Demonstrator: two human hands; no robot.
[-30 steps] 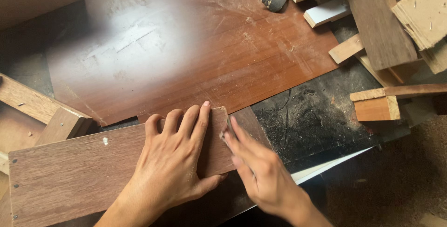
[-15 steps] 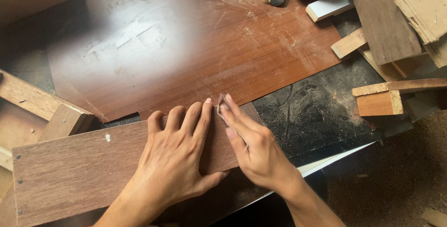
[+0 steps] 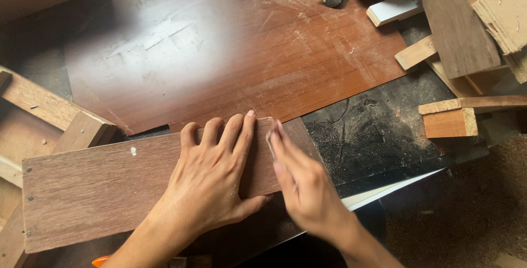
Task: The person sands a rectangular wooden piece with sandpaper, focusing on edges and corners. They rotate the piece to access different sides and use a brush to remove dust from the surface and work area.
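A long brown wooden board (image 3: 99, 191) lies across the lower left, slightly tilted. My left hand (image 3: 214, 185) lies flat on its right part, fingers stretched toward the far edge. My right hand (image 3: 307, 191) is blurred with motion at the board's right end. Its fingertips press a small pale scrap (image 3: 270, 136), which looks like abrasive paper, against the board's far corner. The two hands lie side by side and almost touch.
A large reddish-brown laminate sheet (image 3: 247, 54), dusty, lies beyond the board. A black dusty surface (image 3: 373, 136) shows at the right. Wooden offcuts (image 3: 455, 26), a white strip (image 3: 395, 7) and an orange-ended block (image 3: 450, 122) are piled at the upper right. Timber framing (image 3: 49, 109) sits at the left.
My right hand has slid from the board's right end edge up toward its far corner and is now blurred. My left hand has stayed flat on the board.
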